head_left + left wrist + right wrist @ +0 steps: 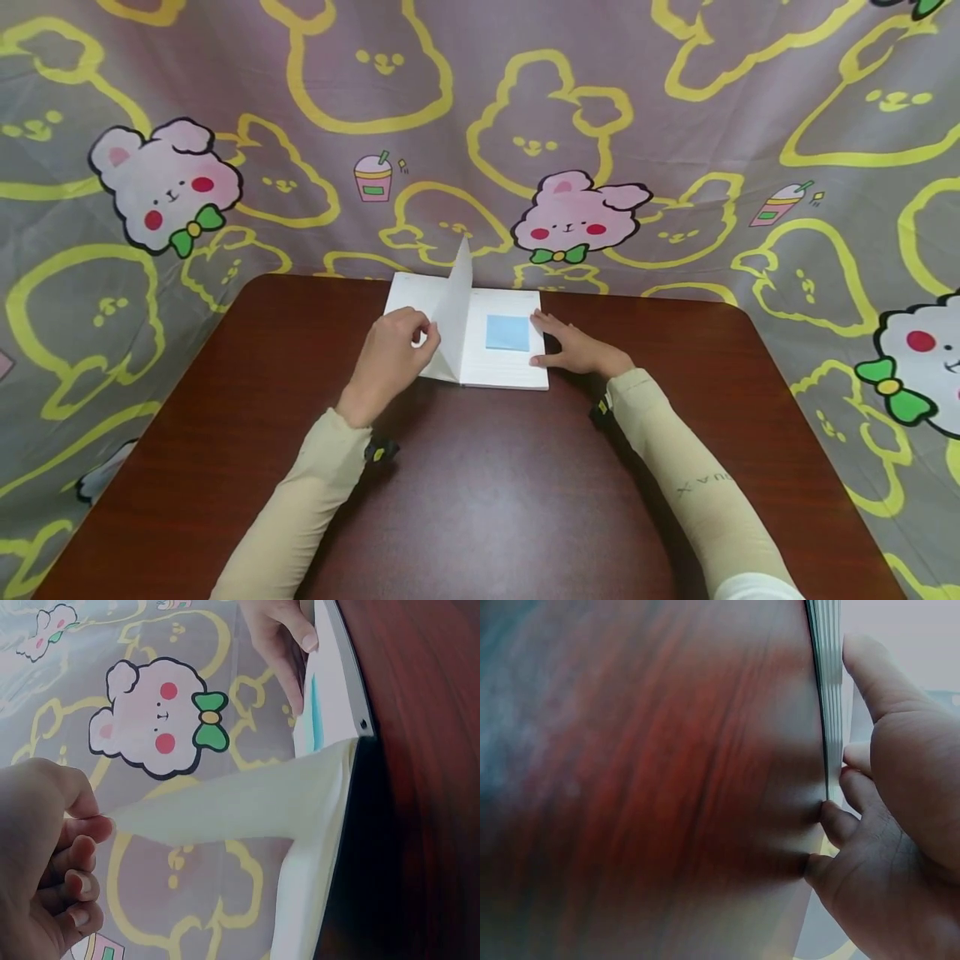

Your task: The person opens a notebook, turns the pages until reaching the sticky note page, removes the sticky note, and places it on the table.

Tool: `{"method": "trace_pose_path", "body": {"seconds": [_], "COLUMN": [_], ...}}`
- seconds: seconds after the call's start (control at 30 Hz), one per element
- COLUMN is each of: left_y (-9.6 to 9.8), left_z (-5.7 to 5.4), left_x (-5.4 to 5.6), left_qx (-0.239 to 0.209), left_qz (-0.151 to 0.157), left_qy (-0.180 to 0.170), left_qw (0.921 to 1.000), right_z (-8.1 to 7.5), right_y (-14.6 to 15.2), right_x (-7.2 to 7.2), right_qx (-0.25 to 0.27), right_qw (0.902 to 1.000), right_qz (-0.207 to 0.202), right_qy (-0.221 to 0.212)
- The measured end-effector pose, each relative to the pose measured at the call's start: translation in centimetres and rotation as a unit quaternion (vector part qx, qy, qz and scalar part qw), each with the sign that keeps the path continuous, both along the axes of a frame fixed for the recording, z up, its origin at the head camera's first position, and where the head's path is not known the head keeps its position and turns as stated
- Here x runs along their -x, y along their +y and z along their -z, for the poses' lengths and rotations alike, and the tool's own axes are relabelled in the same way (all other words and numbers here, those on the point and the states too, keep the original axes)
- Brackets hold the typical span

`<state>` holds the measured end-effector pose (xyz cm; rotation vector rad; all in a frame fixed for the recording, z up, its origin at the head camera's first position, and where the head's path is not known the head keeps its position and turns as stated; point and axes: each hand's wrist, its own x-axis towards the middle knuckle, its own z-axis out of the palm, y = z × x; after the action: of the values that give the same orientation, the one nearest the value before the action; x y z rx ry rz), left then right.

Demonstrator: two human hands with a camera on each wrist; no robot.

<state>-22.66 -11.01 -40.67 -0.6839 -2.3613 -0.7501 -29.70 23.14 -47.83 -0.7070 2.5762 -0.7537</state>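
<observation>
An open notebook (504, 372) lies toward the back of the table. One of its pages (456, 312) stands nearly upright over the spine. My left hand (393, 354) pinches that page between thumb and forefinger; the left wrist view shows the grip at the corner of the page (217, 804), with the other fingers curled. A blue sticky note (507, 333) is on the right-hand page. Spread over the notebook's right edge, my right hand (573, 347) touches the paper beside the note. In the right wrist view its thumb and fingers rest along the stacked page edges (829, 697).
Dark reddish-brown wood forms the table (480, 483). Directly behind it and along both sides hangs a curtain (435, 75) printed with yellow outlines and rabbit faces. Black straps with small devices (381, 452) sit at both wrists.
</observation>
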Motion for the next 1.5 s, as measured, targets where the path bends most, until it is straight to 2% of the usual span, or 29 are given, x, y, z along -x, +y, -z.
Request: {"method": "trace_pose_path", "body": {"seconds": [0.37,0.47,0.57,0.67,0.83,1.0,1.2,1.33,1.5], "left_y": [-2.8,-3.7,-4.5,-5.1,-5.9,-6.5,-6.9,-6.9,-6.9], "left_z": [1.2,1.6,2.0,2.4,3.2,4.4,5.5,5.6,5.4], "left_x": [-0.4,-0.4,-0.5,-0.4,-0.1,0.7,1.2,1.3,1.5], "left_qx": [0.021,0.024,0.023,0.027,0.044,0.050,0.053,0.053,0.053], "left_qz": [-0.029,-0.038,-0.050,-0.063,-0.084,-0.085,-0.080,-0.083,-0.095], "left_qy": [-0.011,-0.037,-0.085,-0.141,-0.235,-0.300,-0.341,-0.354,-0.379], "left_qw": [0.9993,0.9983,0.9949,0.9877,0.9673,0.9487,0.9353,0.9299,0.9191], "right_z": [-0.1,-0.2,-0.4,-0.5,-0.6,-0.6,-0.1,-0.1,-0.2], "right_y": [0.0,0.0,-0.1,0.0,-0.1,-0.2,-0.2,-0.2,-0.2], "right_x": [0.0,0.0,-0.1,-0.2,-0.3,-0.3,0.0,0.0,0.0], "right_qx": [0.002,0.002,0.001,0.000,-0.003,-0.001,-0.005,-0.006,-0.001], "right_qw": [1.0000,0.9999,0.9999,0.9999,0.9998,0.9998,0.9999,0.9999,0.9998], "right_qz": [0.003,0.006,0.007,0.010,0.014,0.015,0.010,0.009,0.013], "right_qy": [-0.006,-0.010,-0.014,-0.014,-0.013,-0.015,-0.011,-0.010,-0.014]}}
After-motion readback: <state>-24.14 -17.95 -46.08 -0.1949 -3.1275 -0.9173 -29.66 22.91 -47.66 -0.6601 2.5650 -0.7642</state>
